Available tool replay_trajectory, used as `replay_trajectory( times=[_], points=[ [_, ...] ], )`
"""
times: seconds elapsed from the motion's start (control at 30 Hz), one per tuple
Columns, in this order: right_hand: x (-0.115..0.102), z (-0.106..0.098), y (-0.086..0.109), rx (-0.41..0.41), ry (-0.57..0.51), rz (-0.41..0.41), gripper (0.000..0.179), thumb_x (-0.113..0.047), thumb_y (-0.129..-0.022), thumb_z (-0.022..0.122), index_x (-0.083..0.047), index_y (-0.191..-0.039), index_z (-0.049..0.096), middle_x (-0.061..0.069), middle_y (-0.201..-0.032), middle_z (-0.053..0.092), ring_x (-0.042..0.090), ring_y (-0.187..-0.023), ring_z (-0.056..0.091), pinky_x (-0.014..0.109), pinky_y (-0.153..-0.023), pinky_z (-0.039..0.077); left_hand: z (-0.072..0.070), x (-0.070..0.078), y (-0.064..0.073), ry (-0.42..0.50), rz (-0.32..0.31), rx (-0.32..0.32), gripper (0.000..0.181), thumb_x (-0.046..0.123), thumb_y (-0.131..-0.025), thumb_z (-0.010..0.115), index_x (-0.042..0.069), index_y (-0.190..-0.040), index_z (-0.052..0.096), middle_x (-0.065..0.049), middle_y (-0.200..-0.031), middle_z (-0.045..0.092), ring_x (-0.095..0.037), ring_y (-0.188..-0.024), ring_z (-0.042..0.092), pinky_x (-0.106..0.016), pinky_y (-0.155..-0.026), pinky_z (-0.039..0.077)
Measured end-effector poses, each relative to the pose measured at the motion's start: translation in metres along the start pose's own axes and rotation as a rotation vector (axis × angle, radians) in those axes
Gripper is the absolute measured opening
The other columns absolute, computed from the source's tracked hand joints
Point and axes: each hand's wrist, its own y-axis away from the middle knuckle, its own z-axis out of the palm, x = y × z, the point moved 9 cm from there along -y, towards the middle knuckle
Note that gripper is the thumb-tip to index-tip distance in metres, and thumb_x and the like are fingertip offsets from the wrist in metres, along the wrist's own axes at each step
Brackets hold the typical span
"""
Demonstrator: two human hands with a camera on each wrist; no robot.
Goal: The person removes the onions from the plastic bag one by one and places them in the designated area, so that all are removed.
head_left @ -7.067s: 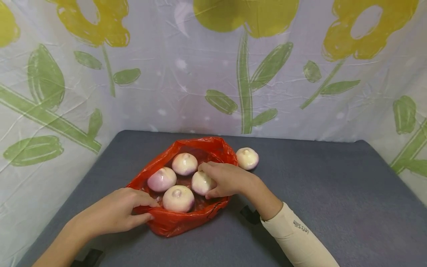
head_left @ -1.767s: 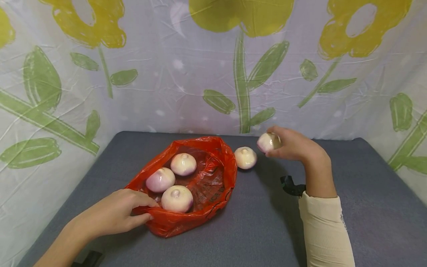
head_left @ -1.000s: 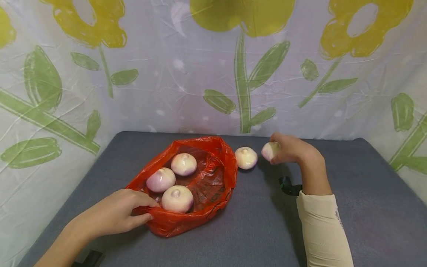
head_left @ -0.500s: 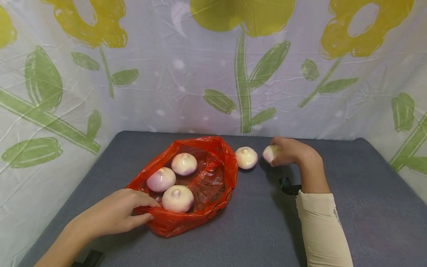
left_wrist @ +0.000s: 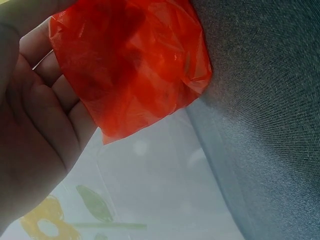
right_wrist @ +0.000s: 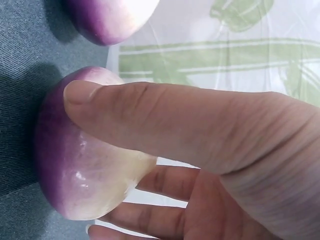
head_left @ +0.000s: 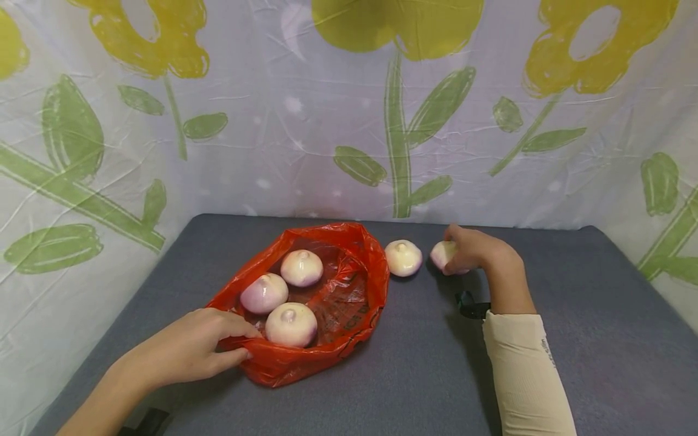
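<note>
In the head view, my left hand (head_left: 188, 348) pinches the near-left rim of a red plastic bag (head_left: 305, 363), which is spread wide. Three glossy white-and-purple onions (head_left: 291, 324) sit inside it, towards the left. My right hand (head_left: 482, 251) grips another onion (head_left: 443, 254) right of the bag, low at the table. In the right wrist view the thumb presses along this onion's (right_wrist: 85, 170) side, and the other fingers curl behind it. A further onion (head_left: 403, 258) stands between the held one and the bag. The left wrist view shows red plastic (left_wrist: 135, 70) between thumb and fingers.
A dark grey table (head_left: 382, 375) lies under everything. Behind it and at both sides hangs a pale cloth (head_left: 272, 133) printed with yellow flowers and green leaves. A black strap (head_left: 471, 306) hangs at the right wrist.
My right hand has taken an onion out of the bag, carried it right and lowered it to the table beside the standing one. The left hand has kept its place on the rim.
</note>
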Motion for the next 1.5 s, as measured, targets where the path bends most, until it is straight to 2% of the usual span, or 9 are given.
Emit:
replay_trajectory(
  times=[0.13, 0.27, 0.37, 0.57, 0.77, 1.03, 1.27, 1.5],
  points=[
    [0.002, 0.001, -0.002, 0.0, -0.005, 0.005, 0.069, -0.02, -0.078, 0.082, 0.001, -0.132, 0.044, 0.02, -0.113, 0.057, 0.034, -0.099, 0.055, 0.048, -0.082, 0.046, 0.0, 0.001, 0.0, 0.002, 0.009, 0.003, 0.019, 0.022, -0.089, 0.077, 0.029, -0.107, 0.073, 0.021, -0.095, 0.065, 0.0, -0.084, 0.061, -0.034, -0.076, 0.056],
    [0.003, 0.002, -0.002, -0.011, -0.005, 0.016, 0.084, -0.02, -0.08, 0.081, 0.001, -0.147, 0.036, 0.026, -0.132, 0.051, 0.037, -0.111, 0.052, 0.054, -0.091, 0.043, 0.0, 0.0, -0.001, 0.004, 0.008, 0.002, 0.019, 0.023, -0.089, 0.077, 0.029, -0.107, 0.073, 0.021, -0.095, 0.065, 0.001, -0.083, 0.061, -0.034, -0.076, 0.056],
    [0.003, 0.003, -0.002, -0.026, 0.0, 0.027, 0.089, -0.021, -0.08, 0.081, 0.0, -0.152, 0.033, 0.027, -0.14, 0.046, 0.038, -0.116, 0.05, 0.056, -0.094, 0.042, 0.0, 0.0, -0.001, 0.007, 0.003, -0.004, 0.018, 0.024, -0.09, 0.077, 0.028, -0.107, 0.073, 0.021, -0.095, 0.065, 0.0, -0.084, 0.061, -0.034, -0.077, 0.056],
    [0.002, 0.004, -0.002, -0.041, 0.01, 0.029, 0.083, -0.023, -0.08, 0.081, -0.001, -0.148, 0.039, 0.024, -0.132, 0.051, 0.037, -0.109, 0.052, 0.053, -0.089, 0.044, 0.0, 0.001, -0.001, 0.015, 0.011, 0.001, 0.019, 0.023, -0.09, 0.077, 0.029, -0.107, 0.073, 0.02, -0.095, 0.066, 0.0, -0.084, 0.062, -0.034, -0.077, 0.056],
    [0.001, 0.005, -0.001, -0.046, 0.015, 0.026, 0.079, -0.025, -0.082, 0.08, -0.002, -0.147, 0.042, 0.026, -0.135, 0.05, 0.039, -0.114, 0.051, 0.056, -0.091, 0.043, 0.001, 0.001, -0.001, 0.018, 0.018, 0.004, 0.018, 0.023, -0.09, 0.076, 0.029, -0.107, 0.073, 0.018, -0.094, 0.067, 0.0, -0.084, 0.061, -0.033, -0.076, 0.056],
    [-0.001, 0.006, 0.0, -0.06, 0.005, 0.021, 0.077, -0.024, -0.082, 0.08, -0.002, -0.146, 0.043, 0.025, -0.133, 0.051, 0.038, -0.112, 0.052, 0.054, -0.089, 0.045, 0.001, 0.001, -0.001, 0.042, 0.01, -0.01, 0.016, 0.024, -0.091, 0.075, 0.029, -0.106, 0.073, 0.017, -0.093, 0.067, 0.001, -0.083, 0.06, -0.031, -0.075, 0.055],
    [-0.001, 0.003, 0.001, -0.046, 0.0, 0.022, 0.082, -0.028, -0.083, 0.079, -0.002, -0.15, 0.038, 0.027, -0.146, 0.042, 0.041, -0.125, 0.046, 0.059, -0.098, 0.04, 0.001, 0.001, -0.001, 0.034, 0.012, -0.008, 0.016, 0.023, -0.091, 0.075, 0.029, -0.106, 0.072, 0.018, -0.094, 0.067, 0.001, -0.083, 0.06, -0.032, -0.075, 0.055],
    [-0.01, -0.005, 0.007, -0.011, -0.022, -0.058, 0.079, -0.026, -0.085, 0.076, -0.001, -0.149, 0.038, 0.028, -0.148, 0.041, 0.043, -0.13, 0.043, 0.061, -0.101, 0.037, 0.001, 0.003, -0.001, 0.023, 0.027, 0.005, 0.017, 0.021, -0.091, 0.076, 0.029, -0.105, 0.072, 0.019, -0.093, 0.066, 0.001, -0.082, 0.06, -0.031, -0.074, 0.055]
  ],
)
